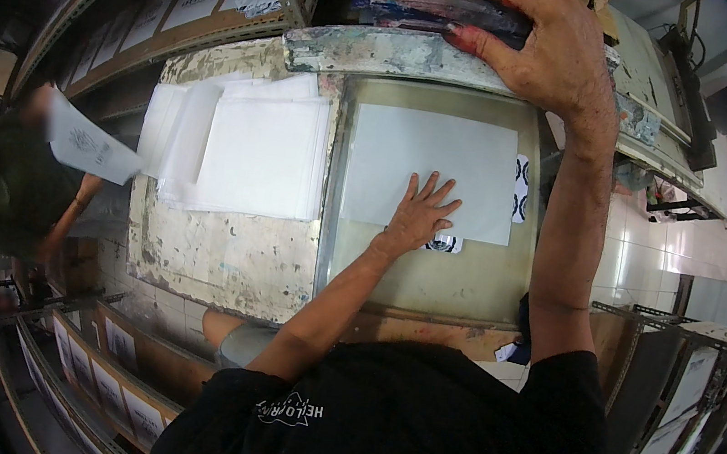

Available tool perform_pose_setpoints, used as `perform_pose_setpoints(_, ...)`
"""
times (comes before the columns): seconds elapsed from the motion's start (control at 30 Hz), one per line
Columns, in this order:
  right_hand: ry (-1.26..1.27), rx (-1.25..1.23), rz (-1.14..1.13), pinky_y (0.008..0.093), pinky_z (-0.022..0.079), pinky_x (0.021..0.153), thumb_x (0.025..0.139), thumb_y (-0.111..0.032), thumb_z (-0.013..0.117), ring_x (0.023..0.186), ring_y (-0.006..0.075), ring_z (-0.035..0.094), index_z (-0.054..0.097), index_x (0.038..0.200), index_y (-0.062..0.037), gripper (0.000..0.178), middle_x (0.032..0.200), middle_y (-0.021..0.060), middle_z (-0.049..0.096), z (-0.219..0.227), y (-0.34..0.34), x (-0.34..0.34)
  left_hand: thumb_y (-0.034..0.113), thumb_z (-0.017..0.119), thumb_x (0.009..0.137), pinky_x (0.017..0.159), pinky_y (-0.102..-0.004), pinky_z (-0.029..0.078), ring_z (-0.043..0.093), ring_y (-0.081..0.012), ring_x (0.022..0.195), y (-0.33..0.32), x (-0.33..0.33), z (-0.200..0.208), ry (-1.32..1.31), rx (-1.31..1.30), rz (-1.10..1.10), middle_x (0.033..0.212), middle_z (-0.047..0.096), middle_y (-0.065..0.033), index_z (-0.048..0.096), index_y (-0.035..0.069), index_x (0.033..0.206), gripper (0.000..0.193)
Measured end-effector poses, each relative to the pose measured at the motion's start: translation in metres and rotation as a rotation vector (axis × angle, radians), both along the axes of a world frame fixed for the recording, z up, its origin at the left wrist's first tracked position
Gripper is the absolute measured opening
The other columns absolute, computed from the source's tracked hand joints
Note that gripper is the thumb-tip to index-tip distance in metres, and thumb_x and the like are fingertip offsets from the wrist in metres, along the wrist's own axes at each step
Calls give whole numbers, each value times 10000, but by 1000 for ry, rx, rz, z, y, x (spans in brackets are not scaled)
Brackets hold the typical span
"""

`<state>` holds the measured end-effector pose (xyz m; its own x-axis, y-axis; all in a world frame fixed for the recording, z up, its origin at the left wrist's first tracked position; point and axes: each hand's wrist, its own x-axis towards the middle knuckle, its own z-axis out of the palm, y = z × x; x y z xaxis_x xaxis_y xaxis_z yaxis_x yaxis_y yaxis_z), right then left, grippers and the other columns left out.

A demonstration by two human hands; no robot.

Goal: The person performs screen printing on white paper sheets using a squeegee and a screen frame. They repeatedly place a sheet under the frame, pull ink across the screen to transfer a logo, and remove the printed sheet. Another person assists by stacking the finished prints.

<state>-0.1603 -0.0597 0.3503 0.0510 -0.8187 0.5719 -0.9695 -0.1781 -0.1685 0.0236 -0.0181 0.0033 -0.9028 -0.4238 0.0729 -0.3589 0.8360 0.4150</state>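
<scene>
A: Widest first, what have I got? A workshop with metal shelving (pixel 181 10) up the left, loaded with printed sheets, and white tiled floor on the right.

B: And the surface?

A: A worn, paint-flaked table (pixel 222 254). Its right part is a glass panel (pixel 449 275), and a stack of white paper (pixel 245 152) lies on the left part.

B: Where are my hands?

A: My left hand (pixel 420 214) lies flat, fingers spread wide, on the single white sheet (pixel 430 172) resting on the glass. My right hand (pixel 542 53) reaches up and grips the edge of the raised printing frame (pixel 387 51), red ink on the fingertips.

B: Anyone else?

A: A person in a green shirt (pixel 15 190) at far left, holding up a printed sheet (pixel 86 140).

B: Smallest bits?

A: Black printed marks poke out beside and below the sheet, one just under my left hand.
</scene>
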Motion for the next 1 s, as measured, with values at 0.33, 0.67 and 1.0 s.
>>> perform_pose_setpoints(0.33, -44, -27, 78, 375, 534, 685, 693, -321, 852, 770, 323, 677, 734, 1173, -196, 510, 885, 128, 705, -46, 48, 24, 171, 881, 709, 1077, -436, 396, 551, -267, 1227, -8, 45, 101, 1156, 672, 487, 1330, 591, -143, 365, 40, 1501, 955)
perform_pose_setpoints(0.67, -407, 384, 39, 407, 486, 722, 789, -239, 763, 834, 298, 650, 731, 1186, -248, 399, 879, 110, 663, -199, 113, 66, 218, 986, 525, 1067, -416, 417, 537, -281, 1204, 41, 142, 29, 794, 539, 790, 1360, 550, -166, 572, -47, 1267, 890)
perform_pose_setpoints(1.0, -124, 523, -91, 571, 325, 997, 640, -132, 793, 1181, 328, 480, 567, 1373, -202, 771, 1234, 161, 535, -292, 86, 58, 444, 908, 522, 1074, -553, 288, 378, -423, 1317, 48, 158, -7, 394, -27, 762, 1493, 423, -212, 602, 45, 1306, 931)
